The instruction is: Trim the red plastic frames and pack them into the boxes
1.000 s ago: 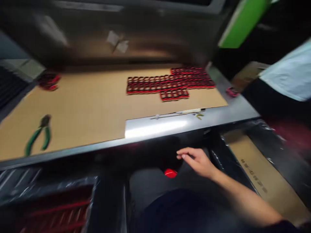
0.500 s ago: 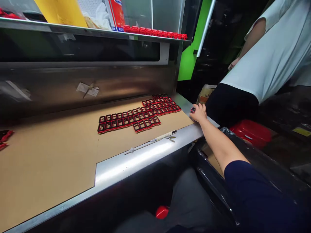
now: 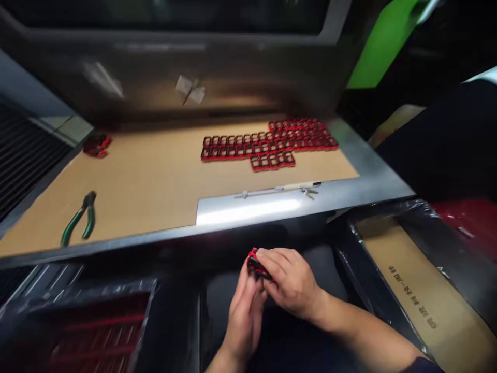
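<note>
Small red-and-black plastic frame (image 3: 256, 264) pinched between closed left grip (image 3: 244, 321) and closed right grip (image 3: 289, 282), held below the bench (image 3: 248, 212) edge, long axis slanting down rightward, right grip nearer, curled over its top.

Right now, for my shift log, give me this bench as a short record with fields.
Left hand: holding the red-and-black frame from below
Right hand: gripping the same frame from above
Surface: tan board on a metal bench
Laid out: rows of matching frames on the board
Tool: green-handled pliers on the board, at left
Far left: small heap of red pieces
</note>
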Action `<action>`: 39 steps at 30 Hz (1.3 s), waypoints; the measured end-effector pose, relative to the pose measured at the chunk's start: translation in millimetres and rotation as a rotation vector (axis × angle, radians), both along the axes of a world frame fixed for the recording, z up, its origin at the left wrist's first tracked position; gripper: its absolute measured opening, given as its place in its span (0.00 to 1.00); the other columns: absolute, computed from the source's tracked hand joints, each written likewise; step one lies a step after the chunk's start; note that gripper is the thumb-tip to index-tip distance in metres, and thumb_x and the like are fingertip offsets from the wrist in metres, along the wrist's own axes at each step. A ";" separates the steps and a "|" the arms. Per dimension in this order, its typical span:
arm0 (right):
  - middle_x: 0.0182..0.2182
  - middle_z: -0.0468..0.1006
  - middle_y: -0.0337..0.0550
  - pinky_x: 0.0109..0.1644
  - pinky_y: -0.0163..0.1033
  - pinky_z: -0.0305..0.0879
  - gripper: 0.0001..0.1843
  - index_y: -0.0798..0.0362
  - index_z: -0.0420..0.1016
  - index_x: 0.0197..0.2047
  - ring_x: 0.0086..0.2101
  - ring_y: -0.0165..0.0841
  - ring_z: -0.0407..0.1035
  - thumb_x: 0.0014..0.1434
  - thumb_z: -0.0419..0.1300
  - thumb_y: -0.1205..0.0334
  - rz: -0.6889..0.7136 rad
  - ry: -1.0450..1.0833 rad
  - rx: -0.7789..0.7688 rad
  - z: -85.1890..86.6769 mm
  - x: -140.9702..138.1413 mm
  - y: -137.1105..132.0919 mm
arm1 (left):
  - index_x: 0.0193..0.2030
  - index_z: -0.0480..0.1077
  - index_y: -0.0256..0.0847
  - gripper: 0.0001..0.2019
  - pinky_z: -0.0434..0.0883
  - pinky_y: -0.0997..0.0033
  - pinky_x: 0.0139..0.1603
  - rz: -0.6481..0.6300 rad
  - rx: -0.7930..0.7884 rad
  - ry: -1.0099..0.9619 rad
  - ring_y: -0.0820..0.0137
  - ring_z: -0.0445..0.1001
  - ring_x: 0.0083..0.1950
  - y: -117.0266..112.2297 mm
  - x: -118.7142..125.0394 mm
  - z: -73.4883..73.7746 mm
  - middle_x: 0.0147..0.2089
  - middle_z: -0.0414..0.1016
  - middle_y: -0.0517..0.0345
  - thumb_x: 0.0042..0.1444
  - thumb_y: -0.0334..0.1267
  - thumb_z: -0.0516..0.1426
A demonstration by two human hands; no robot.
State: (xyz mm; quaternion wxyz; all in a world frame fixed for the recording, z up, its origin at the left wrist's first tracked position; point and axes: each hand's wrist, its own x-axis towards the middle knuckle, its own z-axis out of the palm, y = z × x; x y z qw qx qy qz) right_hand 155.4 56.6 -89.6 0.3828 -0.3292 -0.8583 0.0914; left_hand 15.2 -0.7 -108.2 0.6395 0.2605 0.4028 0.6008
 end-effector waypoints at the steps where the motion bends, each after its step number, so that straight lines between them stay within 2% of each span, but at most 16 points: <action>1: 0.53 0.79 0.51 0.52 0.52 0.74 0.35 0.49 0.59 0.70 0.48 0.45 0.75 0.59 0.59 0.68 0.039 -0.015 -0.025 -8.3 -7.8 -20.6 | 0.51 0.74 0.43 0.18 0.74 0.60 0.56 0.079 -0.106 -0.079 0.63 0.75 0.56 -6.1 1.8 -2.2 0.54 0.77 0.53 0.62 0.52 0.59; 3: 0.53 0.78 0.53 0.60 0.60 0.68 0.43 0.50 0.50 0.73 0.51 0.47 0.73 0.58 0.61 0.66 0.063 0.007 -0.137 -19.8 -9.9 -44.7 | 0.42 0.77 0.43 0.14 0.74 0.65 0.54 0.167 -0.334 -0.221 0.67 0.79 0.47 -11.1 2.5 -5.9 0.43 0.81 0.58 0.55 0.50 0.65; 4: 0.54 0.77 0.53 0.63 0.62 0.64 0.46 0.50 0.47 0.74 0.54 0.48 0.71 0.56 0.62 0.65 0.075 0.035 -0.219 -23.7 -6.1 -49.6 | 0.39 0.77 0.42 0.13 0.75 0.64 0.52 0.150 -0.428 -0.268 0.67 0.80 0.42 -12.2 1.9 -7.3 0.38 0.81 0.59 0.51 0.47 0.67; 6: 0.61 0.71 0.56 0.67 0.64 0.58 0.51 0.51 0.46 0.74 0.63 0.50 0.62 0.53 0.67 0.60 0.105 0.080 -0.407 -28.3 5.8 -51.0 | 0.39 0.77 0.39 0.15 0.77 0.59 0.48 0.006 -0.523 -0.308 0.64 0.80 0.36 -15.2 0.5 -9.2 0.34 0.81 0.57 0.50 0.48 0.67; 8: 0.66 0.64 0.58 0.67 0.61 0.60 0.53 0.52 0.51 0.73 0.67 0.51 0.54 0.50 0.72 0.55 0.159 0.091 -0.604 -30.0 16.3 -48.6 | 0.38 0.78 0.37 0.17 0.78 0.55 0.45 -0.134 -0.533 -0.334 0.58 0.81 0.37 -20.6 0.2 -10.0 0.33 0.81 0.52 0.51 0.50 0.64; 9: 0.66 0.63 0.58 0.67 0.58 0.60 0.52 0.52 0.54 0.71 0.68 0.50 0.54 0.48 0.73 0.53 0.186 0.095 -0.694 -30.1 19.4 -47.5 | 0.36 0.77 0.36 0.17 0.78 0.55 0.45 -0.175 -0.523 -0.342 0.56 0.81 0.38 -23.6 0.5 -10.3 0.33 0.81 0.50 0.51 0.51 0.63; 12: 0.60 0.72 0.53 0.66 0.52 0.62 0.46 0.50 0.63 0.67 0.63 0.45 0.63 0.47 0.74 0.56 0.222 0.157 -0.831 -27.9 19.9 -46.9 | 0.32 0.76 0.36 0.16 0.78 0.56 0.44 -0.195 -0.508 -0.340 0.54 0.81 0.41 -30.3 1.2 -11.7 0.33 0.82 0.49 0.52 0.49 0.61; 16: 0.57 0.75 0.52 0.64 0.49 0.65 0.45 0.50 0.63 0.67 0.59 0.43 0.68 0.46 0.73 0.60 0.188 0.213 -0.766 -21.0 15.9 -47.6 | 0.36 0.76 0.35 0.13 0.77 0.64 0.38 -0.062 -0.550 -0.322 0.62 0.79 0.37 -30.9 -4.3 -15.1 0.35 0.81 0.52 0.52 0.45 0.61; 19: 0.57 0.75 0.51 0.63 0.48 0.66 0.47 0.50 0.61 0.68 0.57 0.42 0.70 0.47 0.73 0.60 0.158 0.218 -0.717 -17.4 16.8 -46.9 | 0.43 0.75 0.37 0.15 0.73 0.69 0.31 -0.038 -0.462 -0.266 0.68 0.75 0.28 -30.9 -12.2 -16.7 0.32 0.78 0.56 0.52 0.44 0.61; 21: 0.56 0.75 0.51 0.62 0.48 0.67 0.46 0.49 0.62 0.67 0.56 0.42 0.71 0.47 0.74 0.58 0.149 0.235 -0.720 -17.0 17.5 -46.8 | 0.46 0.74 0.39 0.18 0.71 0.71 0.29 -0.076 -0.380 -0.205 0.71 0.72 0.25 -32.2 -16.2 -16.8 0.30 0.76 0.59 0.50 0.44 0.63; 24: 0.56 0.76 0.50 0.61 0.48 0.67 0.43 0.49 0.66 0.63 0.55 0.42 0.72 0.46 0.76 0.55 0.185 0.259 -0.721 -18.4 16.3 -48.3 | 0.40 0.72 0.39 0.17 0.68 0.76 0.28 -0.181 -0.320 -0.150 0.74 0.70 0.25 -35.0 -18.0 -16.3 0.27 0.73 0.61 0.48 0.46 0.66; 27: 0.56 0.77 0.51 0.62 0.48 0.67 0.44 0.49 0.66 0.63 0.56 0.42 0.72 0.46 0.76 0.54 0.237 0.280 -0.697 -20.8 14.1 -50.9 | 0.32 0.69 0.38 0.18 0.65 0.80 0.27 -0.212 -0.308 -0.123 0.77 0.66 0.25 -36.8 -17.3 -16.8 0.26 0.69 0.63 0.47 0.48 0.68; 31: 0.58 0.75 0.53 0.63 0.50 0.67 0.44 0.50 0.64 0.64 0.57 0.43 0.71 0.48 0.76 0.53 0.222 0.295 -0.659 -25.2 14.3 -54.2 | 0.34 0.67 0.40 0.19 0.58 0.82 0.21 -0.296 -0.297 -0.083 0.80 0.58 0.21 -38.0 -21.6 -19.9 0.23 0.65 0.67 0.46 0.48 0.69; 35: 0.58 0.75 0.54 0.63 0.51 0.67 0.44 0.48 0.64 0.64 0.58 0.44 0.71 0.48 0.76 0.50 0.195 0.319 -0.671 -29.7 16.2 -57.1 | 0.44 0.71 0.40 0.23 0.63 0.80 0.26 -0.434 -0.264 -0.021 0.80 0.60 0.23 -39.7 -28.3 -22.9 0.28 0.69 0.64 0.44 0.48 0.70; 37: 0.59 0.74 0.53 0.64 0.52 0.66 0.45 0.48 0.64 0.63 0.59 0.45 0.70 0.46 0.77 0.51 0.217 0.355 -0.729 -30.3 16.6 -58.3 | 0.44 0.73 0.40 0.21 0.66 0.78 0.31 -0.431 -0.235 0.032 0.78 0.64 0.26 -41.5 -28.5 -22.4 0.30 0.71 0.62 0.46 0.46 0.70; 39: 0.61 0.72 0.53 0.64 0.53 0.66 0.42 0.47 0.66 0.62 0.60 0.45 0.68 0.46 0.77 0.53 0.254 0.449 -0.852 -29.7 16.6 -59.2 | 0.43 0.74 0.40 0.18 0.68 0.76 0.34 -0.387 -0.192 0.122 0.76 0.68 0.29 -43.8 -26.2 -19.5 0.32 0.73 0.60 0.48 0.44 0.69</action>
